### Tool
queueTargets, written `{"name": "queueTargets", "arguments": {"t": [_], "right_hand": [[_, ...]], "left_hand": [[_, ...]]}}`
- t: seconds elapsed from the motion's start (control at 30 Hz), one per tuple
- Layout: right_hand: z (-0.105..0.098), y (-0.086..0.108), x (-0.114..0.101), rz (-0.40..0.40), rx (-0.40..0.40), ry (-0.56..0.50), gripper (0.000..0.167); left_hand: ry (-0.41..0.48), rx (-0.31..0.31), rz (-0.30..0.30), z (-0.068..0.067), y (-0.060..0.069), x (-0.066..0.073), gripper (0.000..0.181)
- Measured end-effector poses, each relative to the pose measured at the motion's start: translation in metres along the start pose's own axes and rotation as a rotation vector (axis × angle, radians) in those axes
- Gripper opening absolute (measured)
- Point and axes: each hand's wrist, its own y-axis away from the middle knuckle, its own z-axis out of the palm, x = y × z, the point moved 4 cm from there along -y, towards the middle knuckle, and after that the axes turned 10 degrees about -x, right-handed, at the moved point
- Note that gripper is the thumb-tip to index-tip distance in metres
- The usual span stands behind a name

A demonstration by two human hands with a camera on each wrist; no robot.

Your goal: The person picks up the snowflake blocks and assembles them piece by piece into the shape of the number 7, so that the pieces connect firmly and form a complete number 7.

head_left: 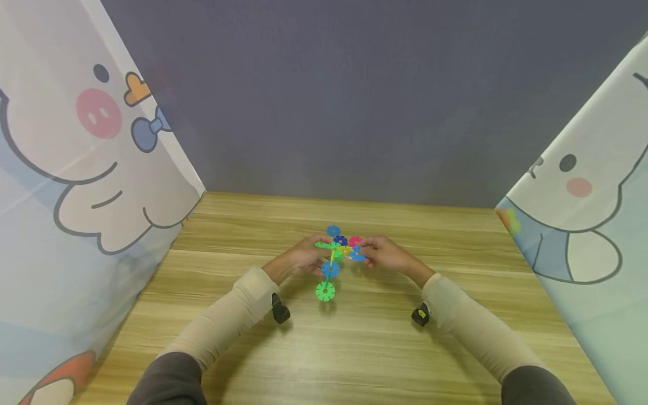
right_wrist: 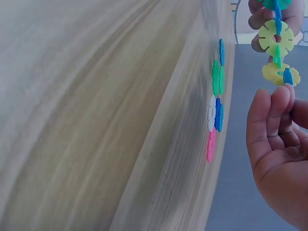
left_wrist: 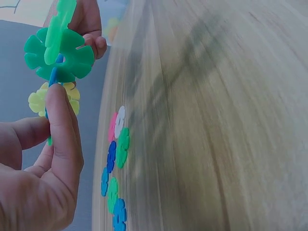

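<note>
My left hand pinches a joined chain of notched plastic snowflake discs above the table. A green disc hangs at the near end of the chain, with a blue disc beside it. Toward the right come yellow discs, slotted together through a green one. The fingertips of my right hand pinch a blue snowflake disc that touches the end yellow disc; whether it is fully slotted in, I cannot tell. My left fingers partly hide the disc between them.
Loose discs lie on the wooden table beyond the hands, among them a pink one, a dark blue one, a blue one and a white one. A grey panel stands behind, with printed panels at both sides.
</note>
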Motion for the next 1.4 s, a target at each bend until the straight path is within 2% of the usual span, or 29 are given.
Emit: {"name": "queueTargets", "arguments": {"t": [0.2, 0.47, 1.0, 1.4], "right_hand": [[0.002, -0.003, 0.001, -0.005, 0.019, 0.011, 0.033], [0.005, -0.006, -0.002, 0.019, 0.023, 0.026, 0.033], [0.009, -0.011, -0.004, -0.006, 0.018, 0.045, 0.029], [0.007, -0.012, -0.002, 0.017, -0.06, -0.017, 0.028]], "left_hand": [[0.004, 0.019, -0.001, 0.0, -0.001, -0.001, 0.047], [0.007, 0.014, 0.007, 0.0, -0.001, -0.001, 0.044], [0.016, 0.013, -0.006, -0.001, 0.002, -0.001, 0.046], [0.0, -0.012, -0.013, -0.006, 0.005, -0.006, 0.046]]}}
